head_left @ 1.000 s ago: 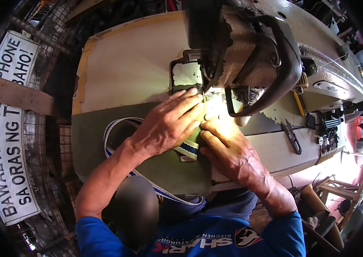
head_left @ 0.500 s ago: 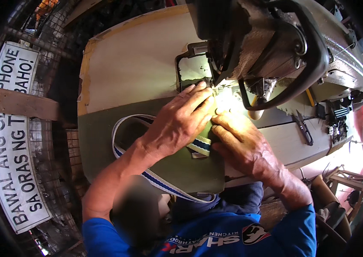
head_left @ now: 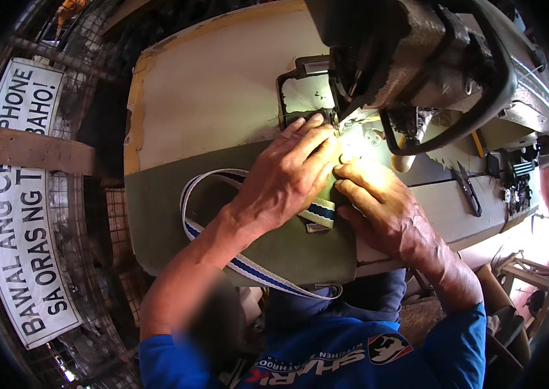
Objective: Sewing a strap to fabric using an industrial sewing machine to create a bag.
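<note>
Olive-green fabric [head_left: 235,194] lies over the near part of the sewing table, its right edge running up to the lit needle area of a sewing machine [head_left: 410,58]. My left hand [head_left: 287,168] lies on it with fingers stretched forward, their tips just left of the presser foot. Fingers bent, my right hand [head_left: 391,211] grips the fabric's right edge between thumb and forefinger, just in front of the needle. A white and navy striped strap [head_left: 261,271] loops across the fabric; one end passes under my left hand and shows between both hands.
A black curved bar [head_left: 443,146] on the machine arches right of my hands. Thread snips [head_left: 467,188] lie on the right of the table [head_left: 216,84]. Small metal parts [head_left: 517,194] are beyond them. Wire mesh with a white sign [head_left: 22,207] stands at left.
The view has shifted, so the table, machine and hands appear farther right. Both hands keep nearly the same place beside the needle, and the fabric shows no clear movement.
</note>
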Motion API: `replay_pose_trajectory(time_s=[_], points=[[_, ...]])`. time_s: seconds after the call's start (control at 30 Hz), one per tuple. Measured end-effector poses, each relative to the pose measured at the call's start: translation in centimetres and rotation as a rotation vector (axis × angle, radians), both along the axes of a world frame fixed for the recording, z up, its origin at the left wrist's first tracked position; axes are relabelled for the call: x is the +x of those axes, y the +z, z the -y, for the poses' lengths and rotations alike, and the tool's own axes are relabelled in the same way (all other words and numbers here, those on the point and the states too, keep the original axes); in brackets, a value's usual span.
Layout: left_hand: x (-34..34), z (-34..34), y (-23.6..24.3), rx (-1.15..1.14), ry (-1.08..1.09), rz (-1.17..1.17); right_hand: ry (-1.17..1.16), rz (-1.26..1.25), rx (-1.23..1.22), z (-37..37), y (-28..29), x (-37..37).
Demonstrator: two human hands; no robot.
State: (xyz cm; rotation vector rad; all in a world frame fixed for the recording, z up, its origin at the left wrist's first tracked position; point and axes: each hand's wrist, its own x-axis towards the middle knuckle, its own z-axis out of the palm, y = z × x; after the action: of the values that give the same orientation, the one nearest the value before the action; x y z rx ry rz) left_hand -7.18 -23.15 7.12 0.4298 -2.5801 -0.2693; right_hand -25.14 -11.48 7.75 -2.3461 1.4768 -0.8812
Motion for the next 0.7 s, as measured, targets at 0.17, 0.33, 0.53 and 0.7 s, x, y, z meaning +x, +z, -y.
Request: replay_pose_trajectory(time_s=[0.17,0.33,0.53,0.7], points=[[0.1,0.1,0.3,0.021,-0.002,-0.003,0.020,0.023,-0.006,0.1,-0.1,-0.3],[-0.1,1.0,0.2,0.020,0.010,-0.058,-0.002,0.033,0.000,0.9,-0.3,-0.1],[0.1,2.0,0.8,0.021,-0.002,0.063,0.011,-0.017,-0.018,0.3,-0.6,-0.5],[0.5,-1.0,1.8,0.022,0.030,0.131,0.017,-0.004,-0.128,-1.4,-0.8,-0.7]])
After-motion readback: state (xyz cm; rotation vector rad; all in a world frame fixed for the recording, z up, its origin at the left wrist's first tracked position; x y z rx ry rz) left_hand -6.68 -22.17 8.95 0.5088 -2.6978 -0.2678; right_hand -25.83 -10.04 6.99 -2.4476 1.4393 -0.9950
